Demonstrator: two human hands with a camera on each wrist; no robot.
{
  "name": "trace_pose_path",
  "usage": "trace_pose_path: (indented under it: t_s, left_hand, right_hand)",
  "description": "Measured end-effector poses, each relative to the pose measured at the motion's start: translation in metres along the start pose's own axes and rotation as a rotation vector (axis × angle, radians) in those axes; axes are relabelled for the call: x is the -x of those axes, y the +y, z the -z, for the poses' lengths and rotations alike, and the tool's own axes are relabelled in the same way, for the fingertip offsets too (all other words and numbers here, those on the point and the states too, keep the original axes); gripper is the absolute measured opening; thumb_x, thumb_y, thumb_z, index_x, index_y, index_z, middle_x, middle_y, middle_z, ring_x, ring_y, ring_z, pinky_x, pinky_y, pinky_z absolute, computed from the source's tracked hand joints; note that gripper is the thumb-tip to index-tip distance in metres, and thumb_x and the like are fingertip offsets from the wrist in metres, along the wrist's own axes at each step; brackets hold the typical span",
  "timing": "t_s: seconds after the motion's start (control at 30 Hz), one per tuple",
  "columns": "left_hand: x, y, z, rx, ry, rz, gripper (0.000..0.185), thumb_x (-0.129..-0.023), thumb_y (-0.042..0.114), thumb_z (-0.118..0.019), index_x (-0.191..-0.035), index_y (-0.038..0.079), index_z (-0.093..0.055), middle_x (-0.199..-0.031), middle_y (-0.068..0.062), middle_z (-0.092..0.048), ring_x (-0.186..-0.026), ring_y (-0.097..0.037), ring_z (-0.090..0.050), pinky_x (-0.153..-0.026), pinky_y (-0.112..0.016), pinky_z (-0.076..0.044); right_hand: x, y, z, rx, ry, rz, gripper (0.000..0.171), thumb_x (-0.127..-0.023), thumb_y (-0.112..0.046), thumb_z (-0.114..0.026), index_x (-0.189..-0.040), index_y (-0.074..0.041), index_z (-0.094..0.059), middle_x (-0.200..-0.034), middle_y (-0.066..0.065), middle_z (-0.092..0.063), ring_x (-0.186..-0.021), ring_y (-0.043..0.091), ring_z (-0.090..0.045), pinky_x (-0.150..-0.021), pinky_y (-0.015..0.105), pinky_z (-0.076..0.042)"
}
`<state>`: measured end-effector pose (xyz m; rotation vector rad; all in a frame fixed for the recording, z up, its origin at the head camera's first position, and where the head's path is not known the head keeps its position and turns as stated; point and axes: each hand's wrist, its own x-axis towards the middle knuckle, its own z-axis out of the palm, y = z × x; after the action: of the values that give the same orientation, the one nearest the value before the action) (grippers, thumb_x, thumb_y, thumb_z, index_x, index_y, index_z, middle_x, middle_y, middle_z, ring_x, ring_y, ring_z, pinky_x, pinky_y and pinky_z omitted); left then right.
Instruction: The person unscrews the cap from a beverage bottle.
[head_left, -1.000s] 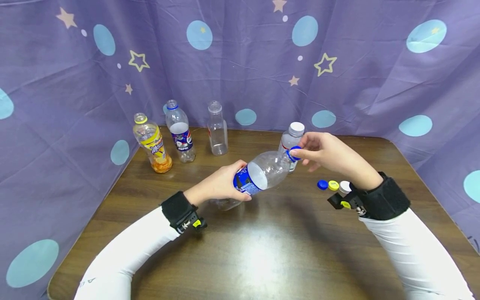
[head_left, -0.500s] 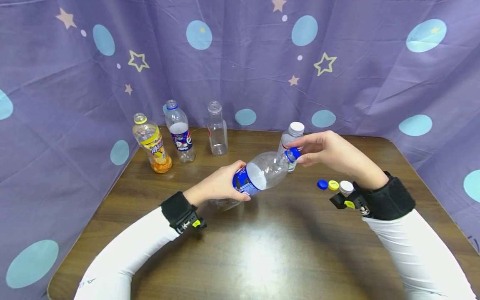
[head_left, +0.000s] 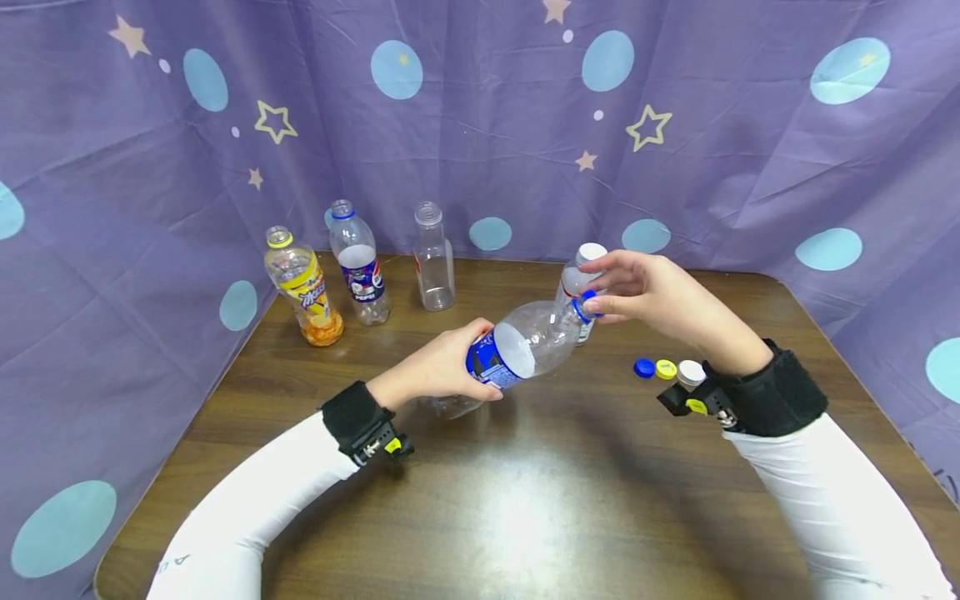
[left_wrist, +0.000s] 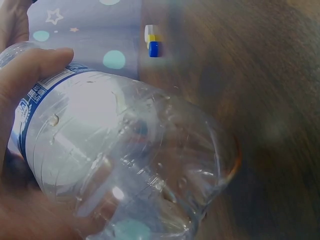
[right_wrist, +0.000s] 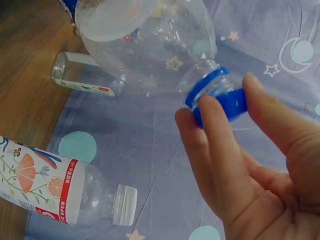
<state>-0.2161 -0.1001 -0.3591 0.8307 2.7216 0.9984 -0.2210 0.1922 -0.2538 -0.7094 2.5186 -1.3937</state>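
Note:
My left hand grips a large clear plastic bottle round its blue label, above the table. The bottle is tilted, with its neck up to the right. In the left wrist view its clear base points away from the fingers. My right hand is at the bottle's mouth, thumb and fingers about a blue cap. The right wrist view shows the cap at the mouth, with a clear stretch of neck between it and the blue neck ring.
A yellow-labelled bottle, a Pepsi bottle and a clear bottle stand uncapped at the back left. Behind my right fingers stands a white-capped bottle. Blue, yellow and white caps lie on the right.
My right fingers close about the blue cap, then spread again with the thumb at it. The left hand and the bottle stay nearly still.

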Motion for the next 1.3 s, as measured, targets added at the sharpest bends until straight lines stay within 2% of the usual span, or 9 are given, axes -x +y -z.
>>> trace_pose_path:
  t_s: [0.2,0.37,0.6,0.7,0.93,1.03,1.13,1.2,1.3]
  left_hand:
    - [0.0006,0.0008,-0.0001,-0.007,-0.002,-0.003,0.081,-0.064,0.035,-0.088,-0.129,0.013,-0.047,-0.117,-0.005,-0.063,-0.104,-0.019,-0.062,-0.09,-0.035,-0.051]
    - [0.0014,0.0006,0.0001,-0.002,-0.005,-0.002,0.081,-0.064,0.035,-0.088,-0.129,0.012,-0.046,-0.118,-0.006,-0.063,-0.104,-0.02,-0.062,-0.091,-0.036,-0.051]
    - [0.0015,-0.0029,-0.0008,0.007,-0.006,0.006,0.081,-0.064,0.034,-0.088,-0.13,0.013,-0.046,-0.119,-0.006,-0.062,-0.106,-0.02,-0.061,-0.093,-0.037,-0.05]
    - [0.0016,-0.0035,-0.0007,0.012,-0.004,0.006,0.081,-0.064,0.034,-0.089,-0.13,0.013,-0.046,-0.119,-0.005,-0.062,-0.107,-0.02,-0.061,-0.093,-0.037,-0.05]
    - [0.0001,-0.0029,-0.0003,0.013,-0.002,0.007,0.082,-0.063,0.034,-0.089,-0.13,0.013,-0.046,-0.119,-0.005,-0.063,-0.105,-0.02,-0.062,-0.091,-0.037,-0.051]
    - [0.0002,-0.0019,0.0,0.012,0.0,0.005,0.081,-0.064,0.034,-0.088,-0.13,0.013,-0.046,-0.118,-0.005,-0.063,-0.105,-0.019,-0.062,-0.091,-0.036,-0.051]
    - [0.0004,-0.0014,0.0002,0.011,0.003,0.0,0.081,-0.064,0.035,-0.088,-0.13,0.013,-0.046,-0.118,-0.005,-0.063,-0.105,-0.019,-0.062,-0.091,-0.036,-0.051]
    - [0.0003,-0.0014,0.0001,0.012,0.004,-0.004,0.081,-0.063,0.035,-0.088,-0.13,0.013,-0.046,-0.118,-0.005,-0.063,-0.105,-0.019,-0.062,-0.091,-0.036,-0.051]
    - [0.0003,-0.0022,0.0,0.013,0.001,-0.003,0.081,-0.063,0.035,-0.088,-0.13,0.013,-0.046,-0.118,-0.005,-0.063,-0.105,-0.019,-0.062,-0.091,-0.036,-0.051]
  right_hand:
    - [-0.0017,0.0033,0.0039,-0.003,-0.045,-0.051,0.032,-0.09,-0.012,-0.068,-0.112,0.009,-0.06,-0.093,0.004,-0.07,-0.08,0.007,-0.069,-0.074,0.029,-0.058]
    - [-0.0002,0.0049,0.0027,-0.019,-0.061,-0.039,0.031,-0.089,-0.01,-0.069,-0.114,0.007,-0.059,-0.095,0.007,-0.07,-0.078,0.011,-0.069,-0.071,0.033,-0.059]
    - [0.0014,0.0032,0.0012,0.16,-0.023,0.027,0.033,-0.081,-0.013,-0.078,-0.113,-0.012,-0.07,-0.102,0.005,-0.074,-0.088,0.007,-0.069,-0.076,0.023,-0.054]
    - [0.002,0.0025,-0.001,0.174,-0.001,0.017,0.03,-0.081,-0.017,-0.078,-0.111,-0.015,-0.072,-0.099,0.003,-0.074,-0.086,0.009,-0.069,-0.075,0.024,-0.054]
    - [0.0004,0.0037,-0.0033,0.029,0.008,0.018,0.03,-0.09,-0.016,-0.068,-0.115,0.0,-0.064,-0.103,0.011,-0.068,-0.083,0.008,-0.068,-0.074,0.03,-0.058]
    - [-0.0003,0.0025,-0.0022,0.032,0.0,-0.047,0.033,-0.092,-0.02,-0.066,-0.117,0.001,-0.057,-0.098,0.01,-0.066,-0.08,0.01,-0.067,-0.072,0.032,-0.058]
    - [-0.0002,0.0013,-0.0005,0.065,-0.024,-0.113,0.033,-0.094,-0.024,-0.063,-0.11,0.003,-0.053,-0.086,0.005,-0.065,-0.074,0.012,-0.066,-0.069,0.032,-0.058]
    - [-0.0002,0.0013,0.0001,0.079,-0.036,-0.129,0.032,-0.095,-0.025,-0.063,-0.105,0.004,-0.053,-0.08,0.003,-0.064,-0.07,0.012,-0.064,-0.068,0.031,-0.058]
    - [0.0008,0.0014,0.0005,0.088,-0.045,-0.115,0.031,-0.093,-0.022,-0.065,-0.106,0.004,-0.055,-0.083,0.005,-0.065,-0.072,0.01,-0.066,-0.069,0.03,-0.058]
